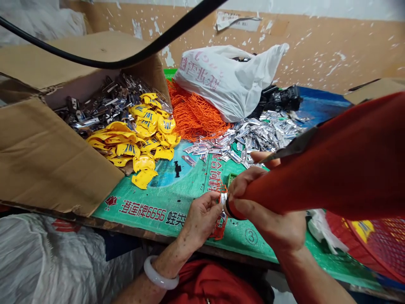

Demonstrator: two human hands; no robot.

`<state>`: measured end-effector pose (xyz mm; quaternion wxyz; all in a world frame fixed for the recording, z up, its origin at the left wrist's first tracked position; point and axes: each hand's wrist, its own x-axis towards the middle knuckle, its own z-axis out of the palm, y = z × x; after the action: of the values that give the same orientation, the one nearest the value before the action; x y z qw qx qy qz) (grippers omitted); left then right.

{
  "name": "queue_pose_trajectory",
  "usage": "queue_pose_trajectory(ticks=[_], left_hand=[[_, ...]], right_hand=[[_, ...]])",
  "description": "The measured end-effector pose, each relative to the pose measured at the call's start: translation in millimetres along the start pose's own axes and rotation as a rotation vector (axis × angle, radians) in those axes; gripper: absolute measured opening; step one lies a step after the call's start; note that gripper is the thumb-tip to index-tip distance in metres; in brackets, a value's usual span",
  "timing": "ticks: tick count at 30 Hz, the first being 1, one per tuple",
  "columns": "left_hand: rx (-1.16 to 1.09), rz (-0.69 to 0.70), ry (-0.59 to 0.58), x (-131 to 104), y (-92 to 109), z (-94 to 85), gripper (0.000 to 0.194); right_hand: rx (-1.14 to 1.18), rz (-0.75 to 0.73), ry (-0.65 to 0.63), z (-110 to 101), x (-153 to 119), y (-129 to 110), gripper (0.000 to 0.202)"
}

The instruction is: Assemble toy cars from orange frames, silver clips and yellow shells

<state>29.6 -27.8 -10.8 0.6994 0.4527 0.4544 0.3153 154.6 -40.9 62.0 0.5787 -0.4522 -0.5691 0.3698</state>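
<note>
My left hand (pixel 204 215), with a pale bangle (pixel 160 274) on its wrist, pinches a small silver strip (pixel 223 198) at the front of the table. Orange netting (pixel 218 232) lies around and under the strip. My right hand (pixel 275 219) is wrapped round the narrow end of a large red tapered tool (pixel 303 164), which slants up to the right, close to the camera. The tool's black tip (pixel 230 211) is right beside the strip; whether they touch is hidden. Just behind my fingers is a small green block (pixel 232 179).
A cardboard box (pixel 57 156) at left spills yellow printed pieces (pixel 144 162) and dark metal-like parts (pixel 104 101). Behind are orange netting (pixel 199 114), a white bag (pixel 221 80) and many silver packets (pixel 259 133). A red basket (pixel 373 245) stands right. A black cable (pixel 117 64) crosses above.
</note>
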Motion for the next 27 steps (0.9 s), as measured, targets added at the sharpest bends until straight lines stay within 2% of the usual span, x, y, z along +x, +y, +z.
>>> queue_pose_trajectory(ticks=[9,15,19,22,24,27], left_hand=[[-0.018,-0.028,-0.018,0,-1,0.7,0.023],[-0.107,-0.026,0.023,0,-2,4.8,0.022],[0.015,0.006,0.028,-1,2,-1.0,0.020],[0.153,0.012,-0.019,-3,4,-7.8,0.024],[0.171,0.011,-0.065,-5,5,-11.0,0.026],[0.089,0.006,-0.079,-8,7,-14.4,0.027]], right_hand=[[-0.041,0.078,0.035,-5,4,-3,0.018],[-0.001,0.039,0.017,-12,-5,4,0.036],[0.062,0.025,-0.008,-10,-4,4,0.040],[0.219,0.011,0.072,-7,2,-5,0.056],[0.297,0.006,0.173,-9,8,-14,0.061],[0.237,0.007,0.376,-21,18,-20,0.063]])
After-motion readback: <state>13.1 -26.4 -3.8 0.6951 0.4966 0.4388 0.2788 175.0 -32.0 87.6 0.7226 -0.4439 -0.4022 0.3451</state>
